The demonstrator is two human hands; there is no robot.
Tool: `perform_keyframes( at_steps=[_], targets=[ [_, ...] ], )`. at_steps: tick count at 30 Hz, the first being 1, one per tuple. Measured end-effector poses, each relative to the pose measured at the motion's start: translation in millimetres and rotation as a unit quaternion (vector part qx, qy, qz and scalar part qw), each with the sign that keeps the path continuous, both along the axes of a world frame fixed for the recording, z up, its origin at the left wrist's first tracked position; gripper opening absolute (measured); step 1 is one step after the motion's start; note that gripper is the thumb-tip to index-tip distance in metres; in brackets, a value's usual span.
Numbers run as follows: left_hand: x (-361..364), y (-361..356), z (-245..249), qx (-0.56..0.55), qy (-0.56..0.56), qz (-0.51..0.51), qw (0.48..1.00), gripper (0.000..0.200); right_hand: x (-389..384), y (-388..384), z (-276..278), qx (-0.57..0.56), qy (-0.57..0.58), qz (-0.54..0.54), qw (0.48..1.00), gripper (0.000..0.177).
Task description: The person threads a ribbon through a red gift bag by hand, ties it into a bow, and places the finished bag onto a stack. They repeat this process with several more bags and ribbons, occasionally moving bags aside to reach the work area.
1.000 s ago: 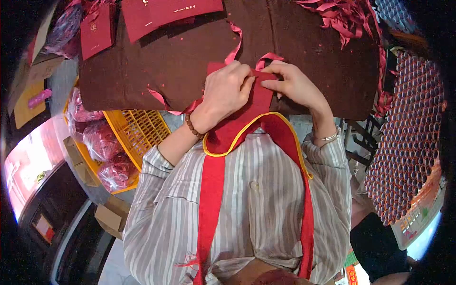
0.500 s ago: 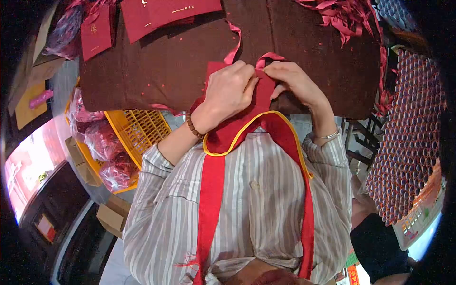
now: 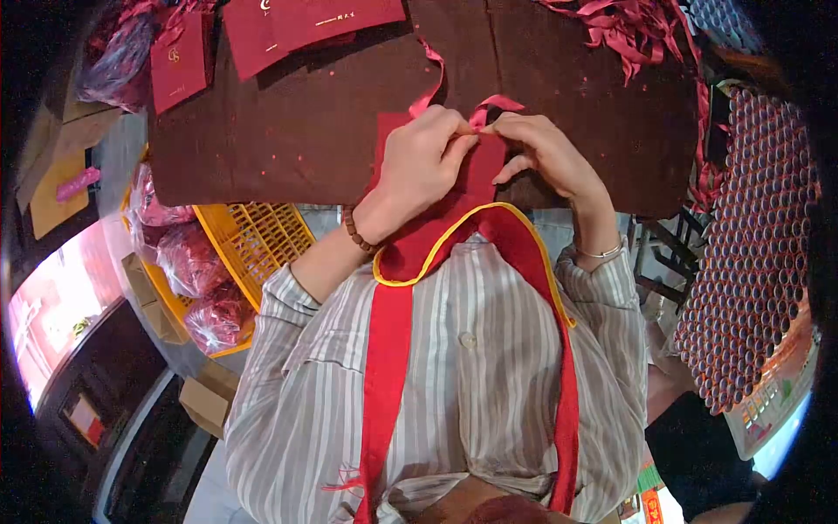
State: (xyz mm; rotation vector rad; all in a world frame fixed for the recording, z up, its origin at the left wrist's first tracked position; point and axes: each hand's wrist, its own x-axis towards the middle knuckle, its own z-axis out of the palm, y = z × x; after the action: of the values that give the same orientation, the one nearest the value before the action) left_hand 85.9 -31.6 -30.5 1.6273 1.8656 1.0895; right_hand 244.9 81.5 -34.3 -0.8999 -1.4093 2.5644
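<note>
A dark red paper piece, perhaps a card or bag, lies at the table's near edge under both hands. From its top runs a pinkish-red ribbon, curling to the right; another length of ribbon trails up beside my left hand. My left hand, with a beaded bracelet, is closed, thumb and forefinger pinching near the ribbon's middle. Opposite it, my right hand, wearing a silver bangle, pinches the ribbon by the paper's upper edge. The exact hold at the fingertips is partly hidden.
Red printed folders and a heap of ribbons lie on the brown cloth-covered table. A yellow crate with bagged red items stands left. Rows of small round pieces fill the right. A red apron hangs on my chest.
My fingers have shifted slightly at the ribbon, the left thumb and forefinger closing nearer to the right fingertips. The paper piece and table items stay in place.
</note>
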Motion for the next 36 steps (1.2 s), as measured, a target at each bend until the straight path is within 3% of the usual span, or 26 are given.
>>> perform_keyframes(
  at_steps=[4,31,36],
  targets=[
    [4.7,-2.1,-8.6,0.083,0.012,0.014,0.996,0.009,-1.1,-2.4,1.9,0.006,-0.001,-0.005,1.0,0.026],
    [7.5,-7.9,-15.6,0.085,0.031,0.037,0.995,0.006,-0.8,-6.9,3.3,0.079,-0.033,-0.002,0.996,0.03],
    [13.9,-7.8,-17.3,0.112,0.017,0.017,0.993,0.006,-3.0,-8.6,4.3,0.079,-0.089,-0.002,0.993,0.031]
  ],
)
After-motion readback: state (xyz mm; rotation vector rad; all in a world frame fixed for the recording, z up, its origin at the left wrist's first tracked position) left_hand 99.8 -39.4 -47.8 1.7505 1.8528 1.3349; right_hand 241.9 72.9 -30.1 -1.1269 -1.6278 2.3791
